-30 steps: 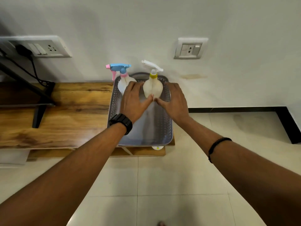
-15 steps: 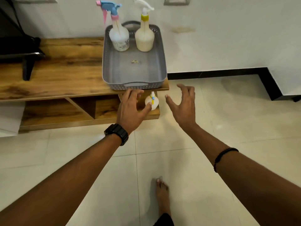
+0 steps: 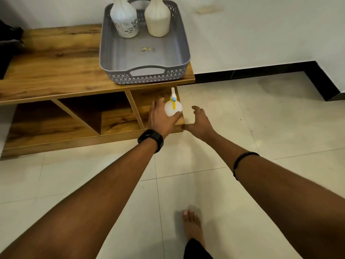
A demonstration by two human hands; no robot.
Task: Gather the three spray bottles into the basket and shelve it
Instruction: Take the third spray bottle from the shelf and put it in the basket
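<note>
- Spray bottle (image 3: 172, 108), small and white with a yellow collar, stood upright in the rightmost lower compartment of the wooden shelf unit (image 3: 56, 71), near that compartment's front right corner, its long axis vertical and its nozzle toward the wall.
- Left hand (image 3: 161, 119) was wrapped around the bottle's near-left side, thumb across its lower front, fingers behind; it looked closed on the body.
- Right hand (image 3: 198, 121) hovered open and empty just right of the bottle, apart from it, fingers curled.
- Grey basket (image 3: 145, 75) sat on the unit's top at its right front corner, directly above; two larger bottles, one clear-white (image 3: 124, 21) and one cream (image 3: 157, 19), stood along its far wall.
- Judging from this, the lift would have to clear the top's front edge, then go up and back into the basket's bare near half.
</note>
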